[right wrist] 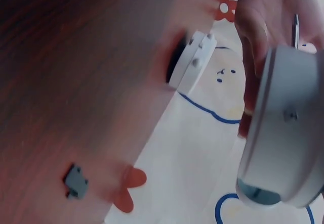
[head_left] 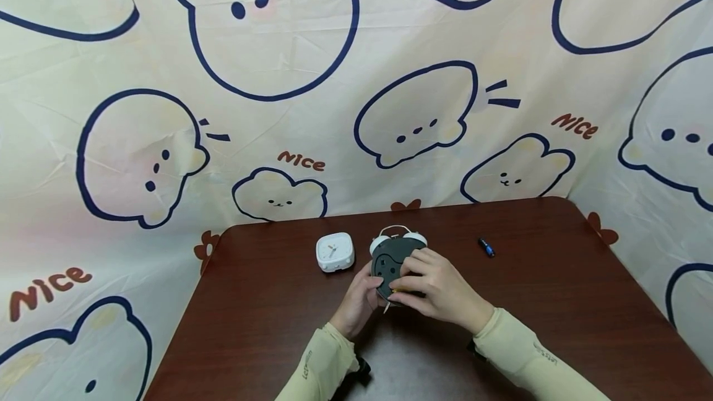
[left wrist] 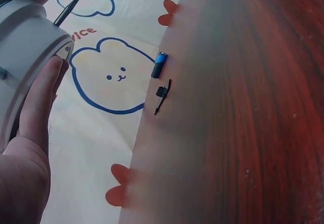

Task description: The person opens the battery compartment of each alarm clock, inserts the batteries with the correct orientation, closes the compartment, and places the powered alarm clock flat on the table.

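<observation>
A twin-bell alarm clock (head_left: pixel 387 258) is up between both hands, its dark grey back toward the head camera and its white bells at the top. My left hand (head_left: pixel 359 302) grips it from the lower left, thumb over the back. At the lower back, the bent fingers of my right hand (head_left: pixel 437 283) pinch a small thing with a yellowish spot, mostly hidden by the fingers; I cannot tell its kind. The clock's white side (right wrist: pixel 291 128) and a thin metal leg (right wrist: pixel 296 29) show in the right wrist view.
On the brown table (head_left: pixel 267 327), a white square clock (head_left: pixel 335 251) stands left of the hands. A blue and black battery (head_left: pixel 486 247) lies to their right. A small dark grey cover (right wrist: pixel 76 182) lies near the table's far edge. Behind hangs a printed cloth (head_left: pixel 334 129).
</observation>
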`<action>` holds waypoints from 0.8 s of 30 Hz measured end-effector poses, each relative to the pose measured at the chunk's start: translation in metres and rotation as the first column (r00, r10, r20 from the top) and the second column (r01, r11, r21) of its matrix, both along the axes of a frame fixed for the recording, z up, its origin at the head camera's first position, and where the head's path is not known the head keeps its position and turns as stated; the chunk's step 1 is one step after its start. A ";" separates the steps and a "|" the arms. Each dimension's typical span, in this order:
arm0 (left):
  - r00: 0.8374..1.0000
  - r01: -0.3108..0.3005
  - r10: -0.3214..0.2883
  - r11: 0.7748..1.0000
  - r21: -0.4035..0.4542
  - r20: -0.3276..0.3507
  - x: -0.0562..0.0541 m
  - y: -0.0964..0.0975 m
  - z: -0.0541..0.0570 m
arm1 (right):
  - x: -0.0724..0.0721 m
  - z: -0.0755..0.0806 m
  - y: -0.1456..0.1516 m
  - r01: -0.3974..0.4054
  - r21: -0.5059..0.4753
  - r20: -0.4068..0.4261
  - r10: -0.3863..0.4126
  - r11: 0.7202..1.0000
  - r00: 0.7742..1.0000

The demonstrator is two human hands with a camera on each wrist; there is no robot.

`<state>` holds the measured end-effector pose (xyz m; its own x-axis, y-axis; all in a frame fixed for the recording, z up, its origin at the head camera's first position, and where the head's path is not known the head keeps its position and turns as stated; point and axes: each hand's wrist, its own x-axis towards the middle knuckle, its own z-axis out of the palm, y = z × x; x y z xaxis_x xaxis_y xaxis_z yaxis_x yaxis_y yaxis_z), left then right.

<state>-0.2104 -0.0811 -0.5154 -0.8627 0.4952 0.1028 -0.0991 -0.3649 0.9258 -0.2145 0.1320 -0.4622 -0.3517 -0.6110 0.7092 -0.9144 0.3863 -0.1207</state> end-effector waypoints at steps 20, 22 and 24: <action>0.996 -0.087 0.087 0.996 -0.011 0.030 -0.004 -0.003 0.006 | 0.005 -0.015 -0.017 0.276 -0.184 0.381 -0.191 0.943 0.905; 0.996 -0.090 0.090 0.996 -0.007 0.026 -0.004 -0.003 0.007 | 0.006 -0.015 -0.018 0.275 -0.190 0.412 -0.178 0.943 0.894; 0.995 -0.093 0.093 0.996 -0.004 0.024 -0.004 -0.004 0.007 | 0.007 -0.015 -0.019 0.267 -0.201 0.433 -0.159 0.942 0.887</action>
